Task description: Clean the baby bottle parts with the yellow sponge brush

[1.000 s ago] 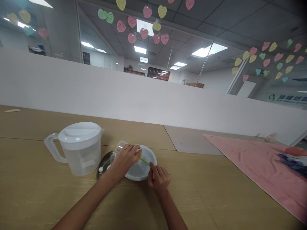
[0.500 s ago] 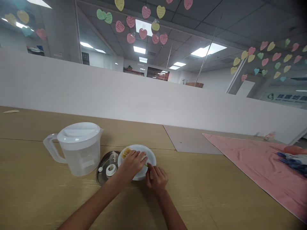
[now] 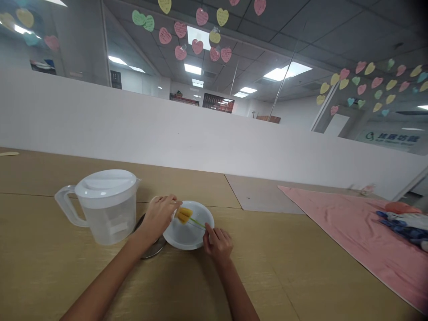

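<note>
My right hand (image 3: 219, 243) pinches a thin green stick (image 3: 198, 222) at the right rim of a white bowl (image 3: 187, 244). At the stick's other end, a yellow soft head (image 3: 183, 215) hangs over the bowl. My left hand (image 3: 162, 214) is at the bowl's left rim, fingers curled together beside the yellow head. Something pale shows behind its knuckles; what it grips is mostly hidden. Under my left forearm lies a dark metal tray (image 3: 155, 249), largely covered.
A clear lidded pitcher (image 3: 109, 218) stands left of the tray. On the right, a pink cloth (image 3: 361, 240) carries blue and white fabric (image 3: 406, 229). A low white wall (image 3: 187, 142) runs along the table's back. A flat pale piece (image 3: 9, 154) lies far left.
My left hand has moved left from over the bowl to its left rim. The yellow head and more of the green stick now show. My right hand has hardly moved.
</note>
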The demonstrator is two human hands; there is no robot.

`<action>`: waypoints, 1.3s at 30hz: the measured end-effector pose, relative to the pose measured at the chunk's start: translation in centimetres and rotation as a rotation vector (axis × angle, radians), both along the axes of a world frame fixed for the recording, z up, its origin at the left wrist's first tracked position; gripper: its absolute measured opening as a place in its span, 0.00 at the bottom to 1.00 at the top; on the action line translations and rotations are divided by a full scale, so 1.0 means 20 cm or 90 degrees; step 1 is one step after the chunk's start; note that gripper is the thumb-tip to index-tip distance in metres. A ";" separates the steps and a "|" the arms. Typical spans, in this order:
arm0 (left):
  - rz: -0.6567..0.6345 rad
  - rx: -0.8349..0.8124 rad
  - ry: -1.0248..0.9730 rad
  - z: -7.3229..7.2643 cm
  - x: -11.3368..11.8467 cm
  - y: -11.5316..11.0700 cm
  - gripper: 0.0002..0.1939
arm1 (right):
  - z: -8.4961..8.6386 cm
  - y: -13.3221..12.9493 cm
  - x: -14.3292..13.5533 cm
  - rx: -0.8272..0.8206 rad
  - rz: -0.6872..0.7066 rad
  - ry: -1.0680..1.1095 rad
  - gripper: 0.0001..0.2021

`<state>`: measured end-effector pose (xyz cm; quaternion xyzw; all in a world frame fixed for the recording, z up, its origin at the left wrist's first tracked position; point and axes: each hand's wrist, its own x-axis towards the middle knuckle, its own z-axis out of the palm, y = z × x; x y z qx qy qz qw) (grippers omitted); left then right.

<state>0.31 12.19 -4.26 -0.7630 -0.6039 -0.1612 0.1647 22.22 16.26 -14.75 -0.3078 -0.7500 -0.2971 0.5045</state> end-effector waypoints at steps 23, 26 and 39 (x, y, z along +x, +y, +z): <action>-0.198 -0.170 -0.297 0.16 0.10 -0.19 0.36 | -0.19 0.16 0.06 -0.393 -0.203 0.182 0.12; -0.246 -0.224 -0.284 0.17 0.16 -0.26 0.37 | -0.17 0.16 0.05 -0.409 -0.196 0.183 0.12; -0.293 -0.317 -0.405 -0.15 0.22 -0.36 0.33 | -0.08 0.11 0.04 -0.312 -0.094 0.258 0.19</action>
